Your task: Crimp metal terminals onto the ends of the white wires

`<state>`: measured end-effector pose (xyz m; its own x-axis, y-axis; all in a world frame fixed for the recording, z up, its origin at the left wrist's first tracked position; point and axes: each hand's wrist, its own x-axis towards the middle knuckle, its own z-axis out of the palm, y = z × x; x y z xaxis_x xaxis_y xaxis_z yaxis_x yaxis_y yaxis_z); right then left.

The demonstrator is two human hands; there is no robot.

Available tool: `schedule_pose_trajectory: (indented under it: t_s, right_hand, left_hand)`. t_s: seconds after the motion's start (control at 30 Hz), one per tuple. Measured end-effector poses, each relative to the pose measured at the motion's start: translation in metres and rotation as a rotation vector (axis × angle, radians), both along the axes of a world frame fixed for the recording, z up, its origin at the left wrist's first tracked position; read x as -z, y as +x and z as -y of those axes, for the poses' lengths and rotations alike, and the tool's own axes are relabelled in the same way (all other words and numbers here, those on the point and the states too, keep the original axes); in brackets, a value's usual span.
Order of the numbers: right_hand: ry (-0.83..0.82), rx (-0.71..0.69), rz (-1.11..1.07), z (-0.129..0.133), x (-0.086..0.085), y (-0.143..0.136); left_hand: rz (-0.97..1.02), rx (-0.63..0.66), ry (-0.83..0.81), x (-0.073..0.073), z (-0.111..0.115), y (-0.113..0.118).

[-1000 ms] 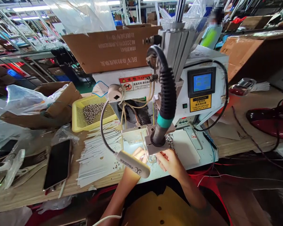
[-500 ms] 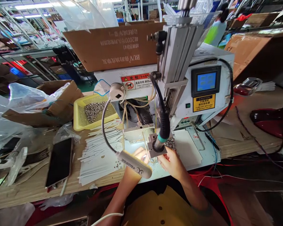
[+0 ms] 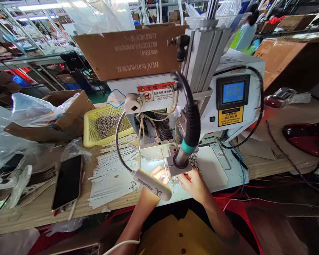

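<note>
Both hands are under the head of a benchtop machine point(image 3: 192, 60). My left hand point(image 3: 158, 173) is partly covered by a small grey lamp point(image 3: 152, 186) on a bent metal neck; its fingers curl inward toward the work spot. My right hand point(image 3: 192, 182) has thumb and fingers pinched together just below the metal block point(image 3: 178, 163) that carries a black-sleeved iron point(image 3: 191, 131) with a teal ring. Whatever the fingers hold is too small or hidden to make out. A pile of small metallic parts point(image 3: 193, 160) lies just beyond my right hand.
A yellow basket point(image 3: 89, 132) of small parts stands at the left, by paper strips point(image 3: 108, 177), a phone point(image 3: 67, 182) and an opened carton point(image 3: 69, 113). A touch screen point(image 3: 232, 92) faces me. Red high-temperature and yellow caution labels mark the machine. A person sits far back right.
The machine's iron and its block have risen, with the black sleeve and the cylinder's top rod moving up. Both hands stay nearly in place.
</note>
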<state>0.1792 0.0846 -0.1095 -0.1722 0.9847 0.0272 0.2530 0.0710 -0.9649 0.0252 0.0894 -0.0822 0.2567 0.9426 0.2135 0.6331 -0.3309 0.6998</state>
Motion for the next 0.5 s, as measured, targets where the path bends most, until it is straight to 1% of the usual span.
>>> schedule_pose_trajectory:
  t_s: [0.07,0.13,0.17,0.23,0.27,0.3,0.33,0.37,0.4,0.5]
  right_hand:
    - [0.144,0.051,0.171,0.008,-0.007,-0.002]
    - [0.268,0.086,0.343,0.021,-0.015,-0.001]
    - [0.304,0.083,0.416,0.026,-0.018,0.002]
    - [0.326,0.073,0.515,0.034,-0.02,0.015]
    - [0.336,0.093,0.56,0.034,-0.019,0.024]
    - [0.351,0.148,0.582,0.032,-0.017,0.034]
    - [0.365,0.227,0.597,0.028,-0.013,0.044]
    - [0.38,0.309,0.617,0.023,-0.009,0.054]
    - [0.412,0.359,0.629,0.017,-0.004,0.061]
    - [0.456,0.327,0.655,0.003,0.012,0.07]
  left_hand:
    - [-0.047,0.039,0.025,-0.002,0.003,-0.006]
    - [-0.119,0.039,0.095,-0.004,0.011,-0.023]
    - [-0.169,0.002,0.14,-0.004,0.016,-0.036]
    - [-0.264,-0.125,0.245,-0.001,0.026,-0.069]
    - [-0.312,-0.238,0.27,0.002,0.03,-0.085]
    - [-0.355,-0.306,0.269,0.006,0.034,-0.101]
    - [-0.382,-0.329,0.253,0.011,0.038,-0.114]
    - [-0.403,-0.338,0.232,0.016,0.041,-0.125]
    - [-0.415,-0.326,0.21,0.022,0.044,-0.132]
    - [-0.41,-0.286,0.169,0.035,0.05,-0.143]
